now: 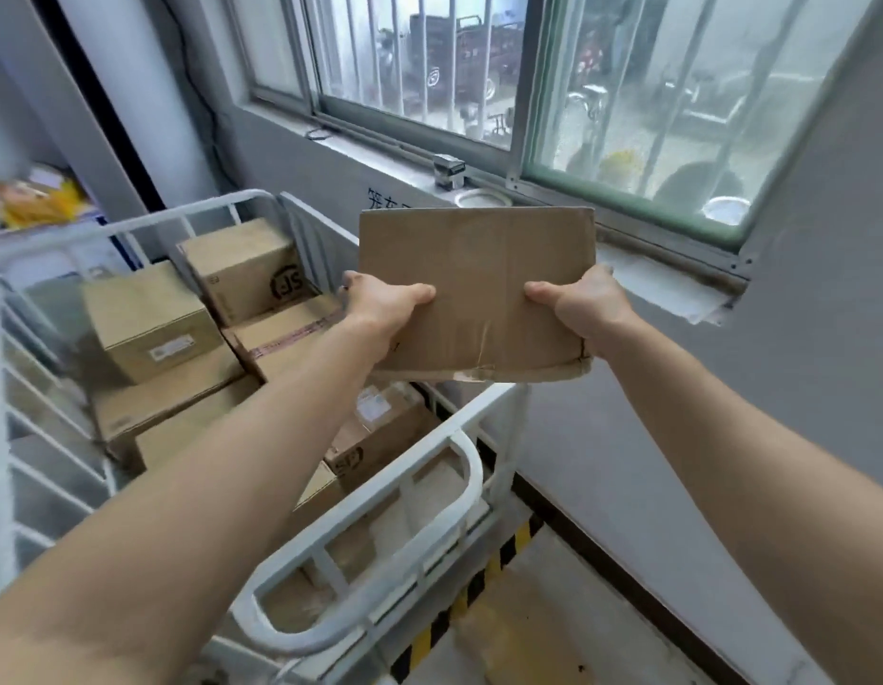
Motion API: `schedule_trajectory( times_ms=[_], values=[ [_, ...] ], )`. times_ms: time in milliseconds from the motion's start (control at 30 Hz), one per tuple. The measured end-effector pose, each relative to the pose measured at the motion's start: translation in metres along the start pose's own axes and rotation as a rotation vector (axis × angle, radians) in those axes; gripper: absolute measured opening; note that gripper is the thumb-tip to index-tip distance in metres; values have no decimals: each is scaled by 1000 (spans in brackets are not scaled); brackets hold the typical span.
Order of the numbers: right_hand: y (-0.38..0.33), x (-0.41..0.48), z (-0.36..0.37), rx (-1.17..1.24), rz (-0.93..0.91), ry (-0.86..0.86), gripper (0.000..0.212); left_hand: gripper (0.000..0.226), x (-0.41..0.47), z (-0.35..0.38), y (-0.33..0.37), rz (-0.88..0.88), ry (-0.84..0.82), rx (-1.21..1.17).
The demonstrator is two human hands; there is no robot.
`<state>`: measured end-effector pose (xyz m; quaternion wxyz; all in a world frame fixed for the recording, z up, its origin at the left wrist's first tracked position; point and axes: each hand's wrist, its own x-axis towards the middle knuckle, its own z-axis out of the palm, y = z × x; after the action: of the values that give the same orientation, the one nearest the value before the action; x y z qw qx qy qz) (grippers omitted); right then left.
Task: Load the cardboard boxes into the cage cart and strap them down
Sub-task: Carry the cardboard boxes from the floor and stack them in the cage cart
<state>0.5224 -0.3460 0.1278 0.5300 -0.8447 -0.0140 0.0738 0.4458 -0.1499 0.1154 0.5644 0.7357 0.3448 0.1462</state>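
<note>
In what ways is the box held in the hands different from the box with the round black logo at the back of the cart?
The held box is in the air, gripped by the left hand and right hand; the logo box rests inside the cage cart on other boxes. The held box has a torn near edge; the logo box looks intact. Both are brown cardboard.

Site I am viewing remotely: parcel depot or courier sorting room. Evidence — white steel cage cart (493, 398) stacked with sealed cardboard boxes (148, 313), one bearing a printed shipping label (171, 348), another a courier logo (286, 284); yellow-and-black hazard stripe (488, 571) on the concrete floor along the wall; bare grey walls; barred window (404, 91) — parked cargo tricycles (479, 47) outside.
</note>
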Motion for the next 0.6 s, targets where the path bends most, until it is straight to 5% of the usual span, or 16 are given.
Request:
schedule_trajectory(
  times_ms=[167, 300, 600],
  values=[
    [-30, 55, 101, -150, -10, -162, 72, 104, 71, -44, -48, -186, 84, -72],
    [-22, 91, 164, -280, 41, -273, 78, 138, 124, -53, -101, -394, 60, -94],
    [47, 165, 261, -600, 243, -512, 79, 122, 185, -10, -220, -780, 47, -97]
  ],
)
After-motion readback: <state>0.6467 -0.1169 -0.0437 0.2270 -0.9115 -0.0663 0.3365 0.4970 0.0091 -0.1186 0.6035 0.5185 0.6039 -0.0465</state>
